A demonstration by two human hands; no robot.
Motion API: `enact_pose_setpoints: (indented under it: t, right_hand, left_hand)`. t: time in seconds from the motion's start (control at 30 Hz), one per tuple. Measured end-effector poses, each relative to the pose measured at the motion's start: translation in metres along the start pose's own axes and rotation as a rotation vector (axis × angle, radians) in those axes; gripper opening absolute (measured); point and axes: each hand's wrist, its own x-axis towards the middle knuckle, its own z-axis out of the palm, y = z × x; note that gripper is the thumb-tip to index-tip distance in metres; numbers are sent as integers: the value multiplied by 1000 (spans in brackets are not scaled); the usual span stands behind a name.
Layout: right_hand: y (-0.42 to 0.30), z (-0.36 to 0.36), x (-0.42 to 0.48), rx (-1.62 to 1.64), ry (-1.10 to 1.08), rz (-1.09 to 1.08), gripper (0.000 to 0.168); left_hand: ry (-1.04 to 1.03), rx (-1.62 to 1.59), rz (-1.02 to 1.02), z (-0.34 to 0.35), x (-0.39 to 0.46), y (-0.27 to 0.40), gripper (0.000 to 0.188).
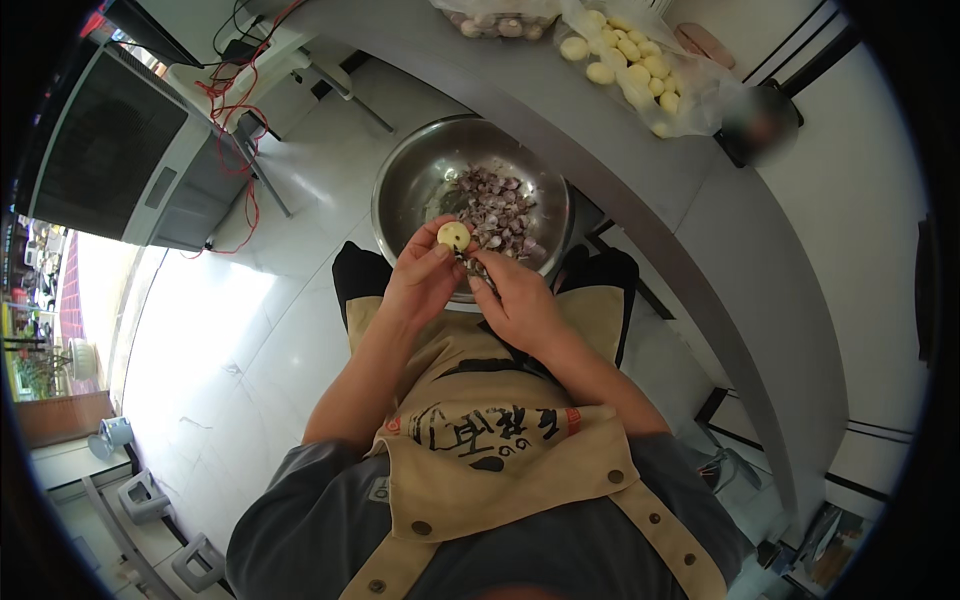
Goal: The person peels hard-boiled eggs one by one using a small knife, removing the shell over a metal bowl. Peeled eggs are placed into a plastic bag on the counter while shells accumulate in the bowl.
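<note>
My left hand (421, 279) holds a small, round, peeled pale-yellow vegetable (453, 235), perhaps a potato, with a few dark spots. Close beside it, my right hand (521, 304) grips a small peeling tool (480, 271); scraps of peel and my fingers hide its exact shape. Both hands are over the near part of a wide stainless-steel basin (397, 172). A heap of purplish and whitish peelings (499, 202) lies in the basin, mostly towards the right. The basin stands between my feet, below the curved grey counter.
On the curved grey counter (600, 157) lie a clear bag of peeled yellow vegetables (637, 64) and a bag of pinkish unpeeled ones (499, 22). Red cables (240, 112) hang by a large grey appliance (120, 142) at left. Grey stools (142, 499) stand lower left.
</note>
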Motion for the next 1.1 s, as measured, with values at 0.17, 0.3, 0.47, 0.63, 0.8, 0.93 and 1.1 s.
enact_pose_setpoints:
  t: [0.17, 0.3, 0.47, 0.63, 0.8, 0.93, 1.1]
  right_hand:
    - [-1, -1, -1, -15, 7, -5, 41]
    - [1, 0, -1, -11, 11, -17, 39]
    - [-1, -3, -1, 7, 14, -9, 36]
    - [2, -4, 1, 1, 0, 5, 35]
    - [-1, -6, 2, -104, -23, 51, 35]
    - [3, -5, 3, -222, 55, 98, 35]
    - [16, -14, 8, -35, 107, 71, 33]
  left_hand:
    - [-46, 18, 11, -1, -1, 4, 45]
    - [-49, 7, 12, -1, -2, 4, 45]
    - [-44, 79, 43, -4, -2, 4, 48]
    - [-28, 119, 62, -5, -3, 4, 47]
    - [6, 124, 72, -6, -3, 2, 44]
    - [38, 43, 68, -6, -1, -4, 40]
    - [23, 44, 37, -5, -3, -6, 42]
